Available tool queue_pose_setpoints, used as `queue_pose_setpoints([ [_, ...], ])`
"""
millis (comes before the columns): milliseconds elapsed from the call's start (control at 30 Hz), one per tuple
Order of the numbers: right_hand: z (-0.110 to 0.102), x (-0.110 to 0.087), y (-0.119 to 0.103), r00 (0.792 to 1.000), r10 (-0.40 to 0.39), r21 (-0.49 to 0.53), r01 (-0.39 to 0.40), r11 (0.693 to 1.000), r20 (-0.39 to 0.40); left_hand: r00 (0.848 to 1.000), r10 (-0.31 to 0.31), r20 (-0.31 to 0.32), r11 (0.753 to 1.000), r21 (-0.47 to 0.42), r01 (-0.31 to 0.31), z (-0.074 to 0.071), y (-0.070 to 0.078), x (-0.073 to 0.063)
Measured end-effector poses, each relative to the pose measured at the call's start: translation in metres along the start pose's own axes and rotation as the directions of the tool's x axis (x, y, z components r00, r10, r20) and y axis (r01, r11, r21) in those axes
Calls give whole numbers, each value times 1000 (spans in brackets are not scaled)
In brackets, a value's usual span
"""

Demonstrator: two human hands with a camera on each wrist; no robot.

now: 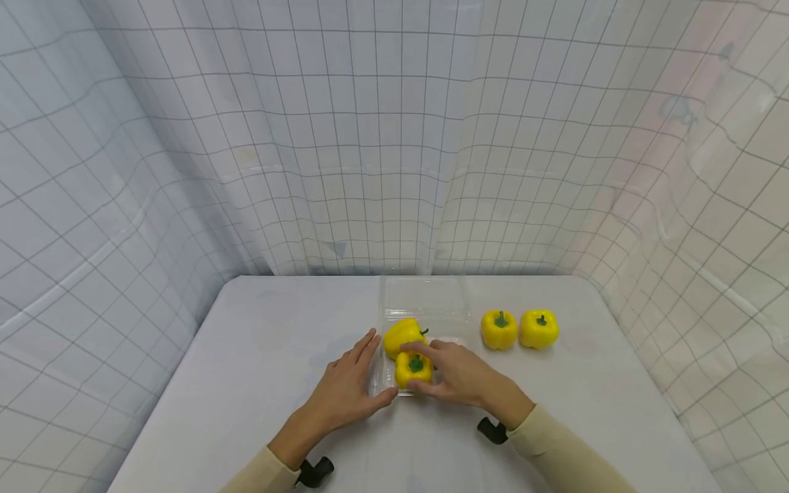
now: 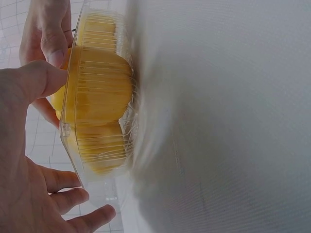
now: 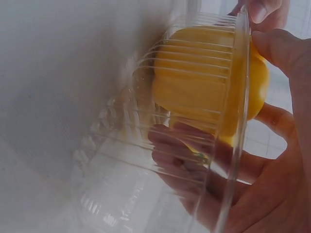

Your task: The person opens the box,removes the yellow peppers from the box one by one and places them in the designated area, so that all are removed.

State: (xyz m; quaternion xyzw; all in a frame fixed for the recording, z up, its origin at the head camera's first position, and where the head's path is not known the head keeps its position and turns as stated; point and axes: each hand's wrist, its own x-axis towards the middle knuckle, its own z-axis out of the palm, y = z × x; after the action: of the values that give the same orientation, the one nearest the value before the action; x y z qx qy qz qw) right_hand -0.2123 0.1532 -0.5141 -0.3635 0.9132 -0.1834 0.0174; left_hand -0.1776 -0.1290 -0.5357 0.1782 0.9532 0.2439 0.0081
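Note:
A clear plastic clamshell container (image 1: pixel 378 383) lies with its lid (image 1: pixel 425 296) folded back behind it. Two yellow bell peppers sit in its left half: a rear pepper (image 1: pixel 401 336) with its stem pointing right, and a front pepper (image 1: pixel 407 378) with its green stem facing up. My right hand (image 1: pixel 462 374) grips the front pepper, thumb at the near side and fingers round the far and right sides, some down inside the container. My left hand (image 1: pixel 346 394) is spread along the container's left side; its thumb (image 2: pixel 46 80) touches the front rim.
Two more yellow peppers, one nearer (image 1: pixel 498 331) and one farther right (image 1: pixel 539 330), stand on the white table (image 1: pixel 277 329) right of the container. Grid-patterned white curtains (image 1: pixel 407 171) enclose the table at the back and sides.

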Motion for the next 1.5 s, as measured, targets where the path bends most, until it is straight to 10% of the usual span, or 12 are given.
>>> queue_pose_setpoints([
  [1500, 1, -1, -1, 999, 33, 109, -36, 993, 26, 1000, -7, 4, 1000, 20, 7, -2, 3, -1],
])
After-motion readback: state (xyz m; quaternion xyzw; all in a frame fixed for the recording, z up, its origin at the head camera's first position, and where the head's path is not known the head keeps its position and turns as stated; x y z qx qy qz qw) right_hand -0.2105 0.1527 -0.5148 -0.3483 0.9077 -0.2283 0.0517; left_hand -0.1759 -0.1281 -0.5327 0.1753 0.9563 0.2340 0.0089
